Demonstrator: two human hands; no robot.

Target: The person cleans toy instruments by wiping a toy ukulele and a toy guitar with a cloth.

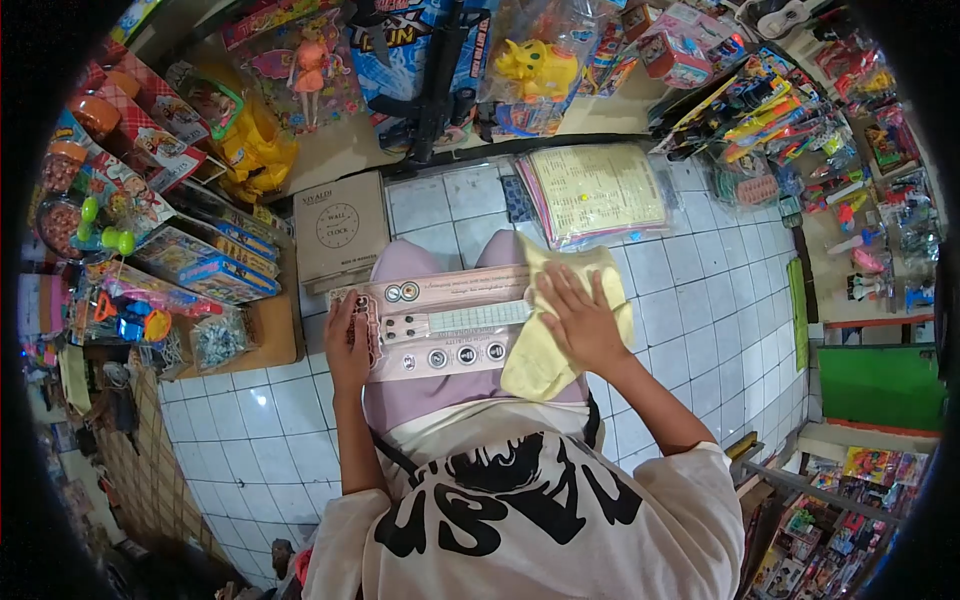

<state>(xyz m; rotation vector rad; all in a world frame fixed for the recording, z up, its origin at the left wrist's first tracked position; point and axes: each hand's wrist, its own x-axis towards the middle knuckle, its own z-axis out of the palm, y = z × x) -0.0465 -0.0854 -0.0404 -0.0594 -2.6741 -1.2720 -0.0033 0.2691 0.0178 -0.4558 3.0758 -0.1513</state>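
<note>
A packaged toy ukulele [480,318] lies across the lap, in a long pink box with a clear front that shows the fretboard and tuning pegs. My left hand [349,342] grips the box's left end, fingers along its edge. On the right end rests a pale yellow cloth [540,368], bunched and draped over the package. Pressed flat on this cloth is my right hand [582,322], its fingers spread. The cloth and hand hide the box's right part.
A brown wall clock carton [340,230] stands ahead on the left. Plastic-covered printed sheets [598,195] lie on the tiled floor [700,310] ahead. Boxed toys [215,260] crowd the left side, and bagged toys [770,110] fill the far right. A black toy gun [437,90] stands at the back.
</note>
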